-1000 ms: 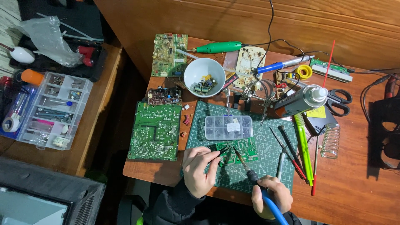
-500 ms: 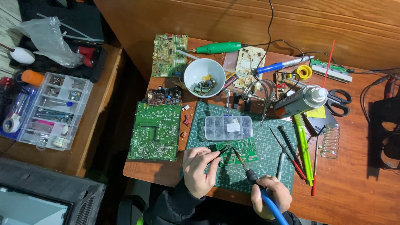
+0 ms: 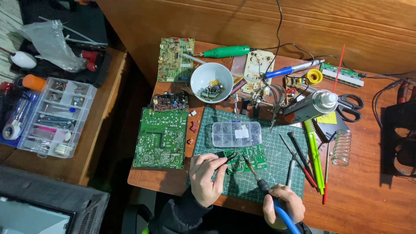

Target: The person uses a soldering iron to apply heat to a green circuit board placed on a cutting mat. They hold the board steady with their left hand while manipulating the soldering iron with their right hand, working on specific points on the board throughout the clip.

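Note:
A small green circuit board (image 3: pixel 249 158) lies on the green cutting mat (image 3: pixel 277 147) near the table's front edge. My left hand (image 3: pixel 207 178) pinches black tweezers (image 3: pixel 229 157) whose tips rest on the board's left side. My right hand (image 3: pixel 282 207) grips a soldering iron (image 3: pixel 255 177) with a blue handle; its tip touches the middle of the board. A clear parts box (image 3: pixel 236 134) sits just behind the board.
A large green board (image 3: pixel 161 138) lies left of the mat. A white bowl (image 3: pixel 212 82) of parts, a spray can (image 3: pixel 310 106), scissors (image 3: pixel 350 106), screwdrivers (image 3: pixel 299 158), a wire coil stand (image 3: pixel 342 147) and more boards crowd the table. A compartment organiser (image 3: pixel 54 117) sits on the left bench.

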